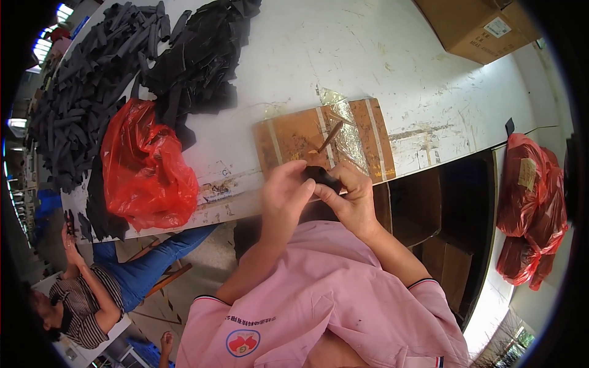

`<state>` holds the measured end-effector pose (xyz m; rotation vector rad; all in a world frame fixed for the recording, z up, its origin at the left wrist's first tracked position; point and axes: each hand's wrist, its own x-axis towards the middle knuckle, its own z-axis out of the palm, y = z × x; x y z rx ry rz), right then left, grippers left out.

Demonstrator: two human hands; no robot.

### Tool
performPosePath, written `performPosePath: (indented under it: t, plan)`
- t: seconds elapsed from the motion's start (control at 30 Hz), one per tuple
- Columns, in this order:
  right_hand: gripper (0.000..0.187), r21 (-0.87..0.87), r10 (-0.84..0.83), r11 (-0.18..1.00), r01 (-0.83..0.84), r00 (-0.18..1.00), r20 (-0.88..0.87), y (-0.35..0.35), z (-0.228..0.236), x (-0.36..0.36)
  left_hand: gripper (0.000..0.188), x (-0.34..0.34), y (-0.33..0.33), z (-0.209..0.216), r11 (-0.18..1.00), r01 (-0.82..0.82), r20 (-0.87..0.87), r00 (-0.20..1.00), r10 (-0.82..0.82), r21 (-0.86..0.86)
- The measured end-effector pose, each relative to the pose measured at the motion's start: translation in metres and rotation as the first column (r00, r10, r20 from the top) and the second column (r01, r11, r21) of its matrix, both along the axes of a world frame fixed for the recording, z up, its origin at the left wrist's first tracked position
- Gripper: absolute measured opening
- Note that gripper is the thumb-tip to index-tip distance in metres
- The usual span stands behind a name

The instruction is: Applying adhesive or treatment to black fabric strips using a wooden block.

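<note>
My left hand and my right hand meet over the table's near edge, in front of my pink shirt. Between them is a small black piece, soft-looking like cloth or foam. The right hand's thumb and fingers pinch one end. At the other end, my left thumb and fingertips close on it. Just beyond the hands lies a brown board crossed by pale tape strips. On this board rest a slim brown tool, perhaps a blade or stick, and a crinkled clear strip.
Left on the white table are heaped dark grey tubes, black sheets and a red plastic bag. A cardboard box stands far right; red bags lie at right. Another person sits at lower left.
</note>
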<state>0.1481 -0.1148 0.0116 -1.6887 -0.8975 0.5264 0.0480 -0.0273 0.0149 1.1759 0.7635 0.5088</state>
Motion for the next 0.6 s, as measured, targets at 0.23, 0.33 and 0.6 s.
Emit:
performPosePath:
  t: [0.23,0.33,0.6]
  plan:
    - [0.017,0.104,0.084,0.994,-0.017,0.724,-0.685,-0.008,0.016,0.001,0.006,-0.004,0.021,0.001,0.972,0.156,-0.052,0.985,-0.168,-0.173]
    - [0.018,-0.001,0.008,1.000,-0.011,0.790,-0.613,-0.005,0.026,-0.004,0.007,-0.005,0.017,-0.006,0.987,0.130,0.006,0.991,-0.130,-0.099]
    - [0.015,-0.252,-0.007,0.967,0.044,0.989,0.147,-0.004,0.016,-0.003,0.028,-0.010,-0.002,-0.007,0.996,-0.083,-0.007,0.996,0.084,0.038]
